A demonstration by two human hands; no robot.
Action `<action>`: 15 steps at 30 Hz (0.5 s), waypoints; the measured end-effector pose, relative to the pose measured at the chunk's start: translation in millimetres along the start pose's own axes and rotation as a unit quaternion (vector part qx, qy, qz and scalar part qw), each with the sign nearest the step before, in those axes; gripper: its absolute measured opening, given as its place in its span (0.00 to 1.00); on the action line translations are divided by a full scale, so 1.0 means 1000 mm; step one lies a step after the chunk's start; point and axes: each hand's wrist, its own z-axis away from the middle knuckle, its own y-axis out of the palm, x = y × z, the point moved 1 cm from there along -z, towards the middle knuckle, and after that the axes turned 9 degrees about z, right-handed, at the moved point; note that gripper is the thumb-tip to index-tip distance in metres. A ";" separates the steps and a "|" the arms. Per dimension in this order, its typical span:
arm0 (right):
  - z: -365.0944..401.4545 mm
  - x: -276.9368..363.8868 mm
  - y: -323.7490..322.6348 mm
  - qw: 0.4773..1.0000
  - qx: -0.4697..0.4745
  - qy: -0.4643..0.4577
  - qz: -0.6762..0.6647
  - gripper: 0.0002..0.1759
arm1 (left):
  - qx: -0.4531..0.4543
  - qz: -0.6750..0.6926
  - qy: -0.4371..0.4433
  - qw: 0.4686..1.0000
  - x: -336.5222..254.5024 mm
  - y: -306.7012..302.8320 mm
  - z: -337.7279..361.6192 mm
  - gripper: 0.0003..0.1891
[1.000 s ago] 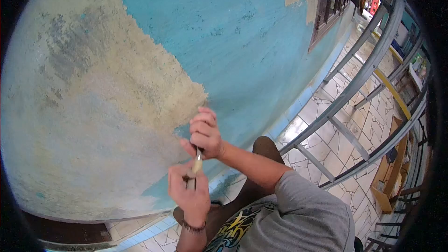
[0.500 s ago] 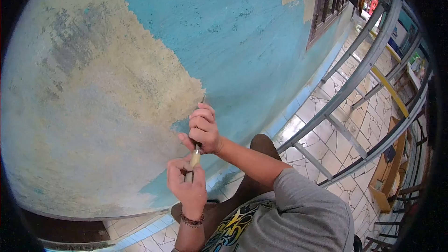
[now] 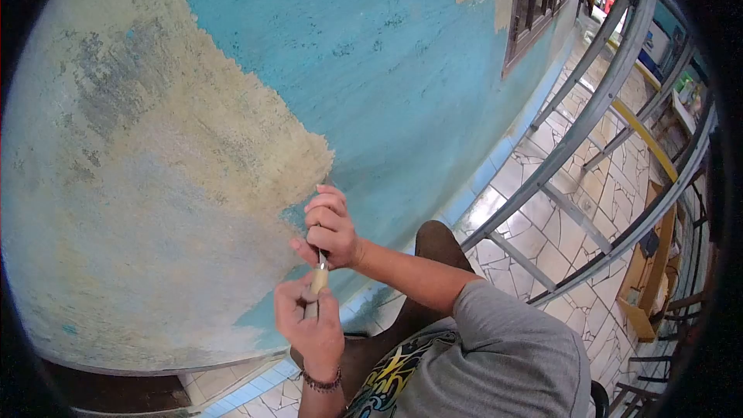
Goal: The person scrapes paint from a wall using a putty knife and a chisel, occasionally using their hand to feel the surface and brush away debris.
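My left hand (image 3: 309,325), with a dark beaded bracelet at the wrist, is closed around the pale handle of a scraper (image 3: 320,279). Farther up the tool, my right hand (image 3: 331,224) is closed with its fingers curled over the metal part beyond the handle. The blade is mostly hidden by those fingers. Both hands are close to a wall (image 3: 371,93) with blue paint. Beside them is a bare beige patch (image 3: 255,139) whose jagged corner lies just above my right hand. A small remnant of blue shows left of my right hand.
A metal ladder (image 3: 565,147) stands on the cracked-pattern tile floor (image 3: 495,263) to the right. Beyond it lies a wooden box (image 3: 646,302). A barred window (image 3: 534,8) is set in the wall at upper right. Blue tiles edge the wall's foot. My bent knee (image 3: 437,244) is near the wall.
Both hands have shifted slightly down in the view, still holding the scraper. The whole view has also moved a little, with the wall patch appearing lower and farther left.
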 end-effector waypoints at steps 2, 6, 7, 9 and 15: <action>-0.004 0.015 0.002 0.999 -0.003 0.033 -0.018 0.19 | -0.011 0.023 0.023 0.999 -0.007 -0.003 -0.001 0.11; 0.002 -0.003 0.004 0.999 -0.014 0.003 0.029 0.19 | -0.011 0.094 -0.096 0.991 0.007 0.000 -0.012 0.11; 0.001 0.002 0.003 1.000 -0.016 0.008 0.014 0.19 | -0.007 0.067 -0.045 0.997 0.000 -0.001 -0.012 0.11; -0.005 0.002 -0.002 1.000 -0.006 0.004 0.002 0.20 | 0.005 0.016 0.053 0.998 -0.021 -0.002 -0.004 0.12; -0.010 -0.013 -0.006 0.999 0.014 -0.012 0.026 0.20 | 0.000 0.005 0.040 0.999 0.002 0.002 -0.009 0.12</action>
